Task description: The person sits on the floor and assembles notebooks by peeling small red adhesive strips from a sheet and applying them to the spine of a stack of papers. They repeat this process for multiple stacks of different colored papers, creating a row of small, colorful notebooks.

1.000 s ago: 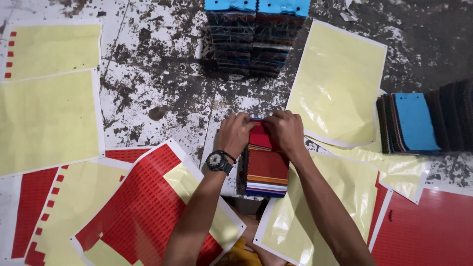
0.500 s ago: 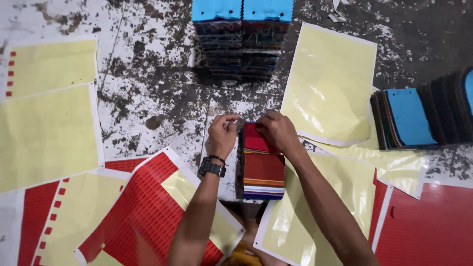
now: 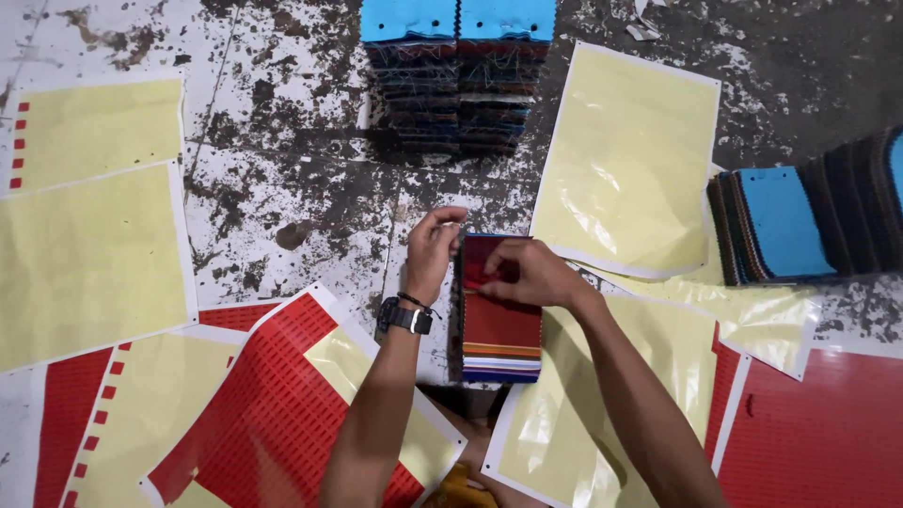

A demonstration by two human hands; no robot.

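Swatch stack (image 3: pixel 500 325) sits at frame centre on the paint-spattered floor (image 3: pixel 282 188), red piece on top, striped edges showing at its lower end. Left hand (image 3: pixel 431 249) is curled against the stack's upper left corner, fingers gripping the edge; watch (image 3: pixel 404 317) on that wrist. Right hand (image 3: pixel 529 273) lies on the top piece near its upper end, fingertips pinching the red fabric.

Around it:
- Upper centre: two taller swatch piles (image 3: pixel 458 75) side by side, blue tops, apart from the hands.
- Right edge: fanned swatch row (image 3: pixel 809 221), blue and dark pieces, lying partly on a yellow sheet.
- Upper right of the stack: yellow sheet (image 3: pixel 630 160), its lower corner just beside the right hand.
- Lower right: crinkled yellow sheets (image 3: pixel 564 433) under the right forearm, touching the stack's right side.
- Lower left: red label sheet (image 3: pixel 273 404) under the left forearm, more yellow ones overlapping it.
- Left edge: two large yellow sheets (image 3: pixel 89 254), well apart.
- Lower right corner: red sheet (image 3: pixel 818 433).

Nothing lies on the stack but the hands. Sheets crowd it on the left, right and bottom; only the top side is bare floor.
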